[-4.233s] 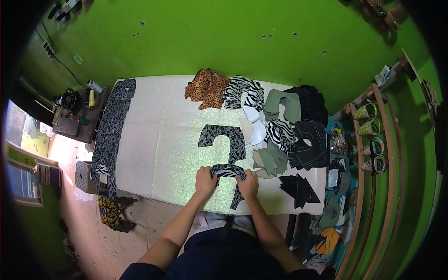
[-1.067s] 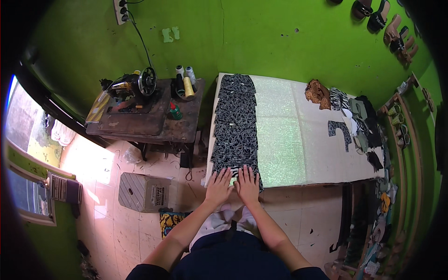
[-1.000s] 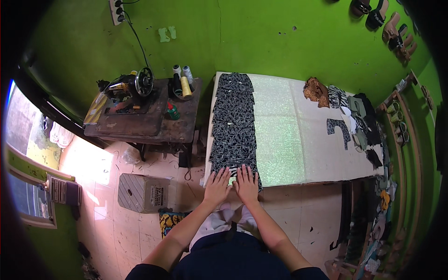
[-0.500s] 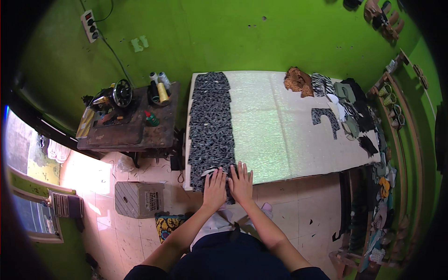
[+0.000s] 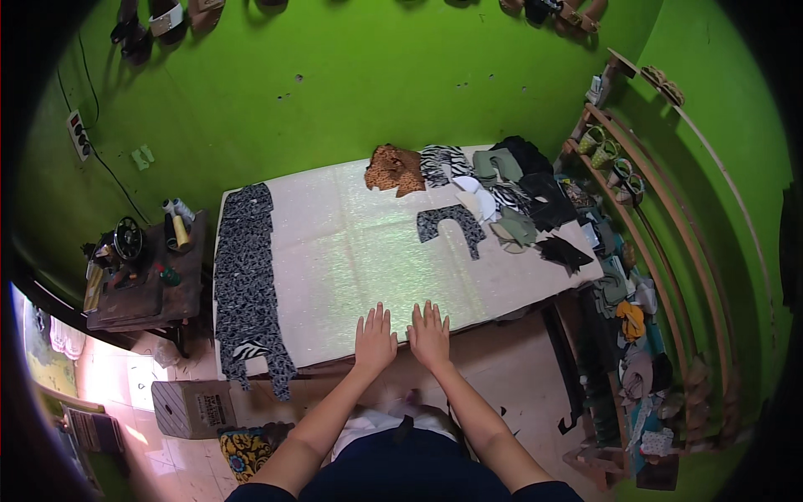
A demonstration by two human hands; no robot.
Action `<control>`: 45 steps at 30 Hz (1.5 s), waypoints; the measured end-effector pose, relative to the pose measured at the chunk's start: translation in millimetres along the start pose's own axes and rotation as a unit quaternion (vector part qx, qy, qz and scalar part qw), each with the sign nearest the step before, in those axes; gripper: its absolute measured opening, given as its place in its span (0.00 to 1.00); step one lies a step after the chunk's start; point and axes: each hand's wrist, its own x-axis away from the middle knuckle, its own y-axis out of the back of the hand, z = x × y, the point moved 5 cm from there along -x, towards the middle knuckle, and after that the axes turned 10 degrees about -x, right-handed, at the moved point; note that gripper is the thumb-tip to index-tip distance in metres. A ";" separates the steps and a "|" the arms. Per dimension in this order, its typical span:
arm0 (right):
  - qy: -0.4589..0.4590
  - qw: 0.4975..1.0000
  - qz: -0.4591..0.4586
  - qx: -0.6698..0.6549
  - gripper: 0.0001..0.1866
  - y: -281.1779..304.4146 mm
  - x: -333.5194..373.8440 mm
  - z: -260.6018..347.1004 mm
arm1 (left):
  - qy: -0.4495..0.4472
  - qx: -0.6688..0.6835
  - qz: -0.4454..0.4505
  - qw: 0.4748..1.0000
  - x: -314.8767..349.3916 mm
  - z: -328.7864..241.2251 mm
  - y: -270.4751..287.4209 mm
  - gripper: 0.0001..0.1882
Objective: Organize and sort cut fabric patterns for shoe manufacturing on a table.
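Your left hand (image 5: 375, 341) and right hand (image 5: 429, 336) are side by side at the lower centre of the frame, with a narrow gap between them. The fingers of both are straight, slightly parted and holding nothing. Your fingertips overlap the near edge of the pale, shiny-topped table (image 5: 335, 251); from this overhead angle I can't tell whether they touch it or hover above.

The column of overlapping black-and-grey patterned pieces (image 5: 244, 268) runs down the table's left end, left of the frame's centre, well apart from your hands. Its lowest part hangs past the near edge, and a zebra-striped patch (image 5: 249, 349) shows there. A single arch-shaped patterned piece (image 5: 438, 219) lies right of centre, above your right hand in the frame.

Toward the upper right of the table sit a leopard-print piece (image 5: 393, 170), a zebra-print bundle (image 5: 443, 159), a grey-green piece (image 5: 499, 165) and black cut pieces (image 5: 550, 202). At the frame's left, a sewing machine (image 5: 125, 241) stands beside thread spools (image 5: 180, 233).
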 end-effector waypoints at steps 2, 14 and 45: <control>0.003 1.000 -0.005 0.006 0.27 12.4 0.0 -29.1 | 0.000 0.009 -0.007 1.000 -10.1 -22.5 -4.7 0.28; -0.046 0.997 0.010 -0.061 0.18 71.9 -92.1 -145.2 | 0.013 0.056 0.041 0.997 -135.8 -75.0 -23.3 0.19; -0.089 0.878 0.116 -0.456 0.13 70.3 -184.6 -264.2 | 0.421 0.354 -0.052 0.834 -192.1 -89.2 -72.7 0.12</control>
